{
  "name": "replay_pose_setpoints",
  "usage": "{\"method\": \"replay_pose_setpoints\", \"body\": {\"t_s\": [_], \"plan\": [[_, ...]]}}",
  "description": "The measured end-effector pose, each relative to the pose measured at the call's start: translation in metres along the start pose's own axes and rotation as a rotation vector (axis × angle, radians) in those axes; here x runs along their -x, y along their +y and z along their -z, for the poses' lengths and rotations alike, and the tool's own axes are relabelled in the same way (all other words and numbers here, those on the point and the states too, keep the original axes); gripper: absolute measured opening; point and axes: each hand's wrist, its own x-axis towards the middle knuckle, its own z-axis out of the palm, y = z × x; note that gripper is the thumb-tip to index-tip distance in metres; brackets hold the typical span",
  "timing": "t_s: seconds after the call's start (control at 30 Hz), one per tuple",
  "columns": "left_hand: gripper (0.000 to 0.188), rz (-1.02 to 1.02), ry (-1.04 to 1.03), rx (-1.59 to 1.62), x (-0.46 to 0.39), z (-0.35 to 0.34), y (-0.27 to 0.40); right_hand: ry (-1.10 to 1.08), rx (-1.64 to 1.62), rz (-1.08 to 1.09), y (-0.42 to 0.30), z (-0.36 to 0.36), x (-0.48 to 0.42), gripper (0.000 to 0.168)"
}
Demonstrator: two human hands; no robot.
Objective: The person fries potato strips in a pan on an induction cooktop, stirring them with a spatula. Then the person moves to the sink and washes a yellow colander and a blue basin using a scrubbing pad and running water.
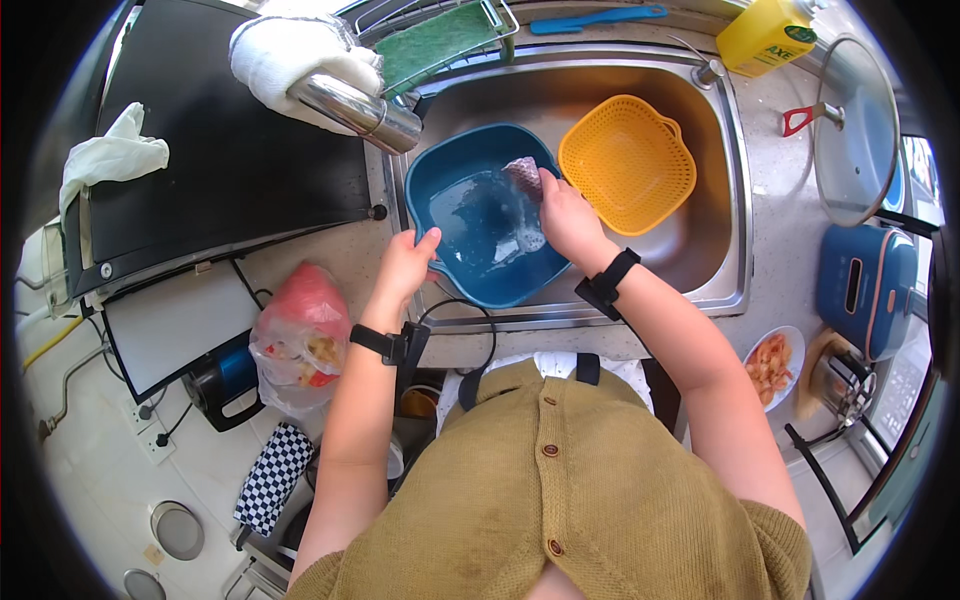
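Note:
A blue plastic basin with some water in it stands in the stainless steel sink. My left hand grips its left rim, thumb on top. In my right hand is a purplish scrubbing cloth or sponge, held over the right part of the basin's inside; foam or bright reflections show on the water below it. Beside the basin, to the right, a yellow plastic colander sits in the sink. A chrome faucet with a white towel wrapped round it reaches in from the upper left.
Behind the sink are a wire rack and a blue plastic utensil. A yellow detergent bottle, a glass lid and a bowl of food stand right. Leftward are a black panel and a plastic bag.

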Motion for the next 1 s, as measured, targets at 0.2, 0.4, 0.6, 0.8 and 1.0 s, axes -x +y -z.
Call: {"method": "replay_pose_setpoints", "body": {"t_s": [0.2,0.4,0.6,0.8,1.0], "plan": [[0.026,0.054,-0.100,0.242,0.029,-0.016,-0.002,-0.580,-0.123,-0.355,-0.011,-0.053,-0.027,0.070],[0.024,-0.085,-0.118,0.112,0.039,-0.027,-0.010,-0.527,-0.213,-0.391,-0.025,-0.065,-0.058,0.069],[0.023,-0.185,-0.105,0.129,0.039,-0.023,-0.007,-0.564,-0.468,-0.104,-0.067,-0.066,-0.031,0.057],[0.028,-0.347,0.068,0.127,0.023,-0.028,-0.027,-0.723,-1.047,-0.412,-0.088,-0.037,-0.006,0.030],[0.031,-0.512,0.223,0.033,0.012,-0.027,-0.026,-0.948,-0.191,0.158,-0.062,-0.013,0.008,0.026]]}}
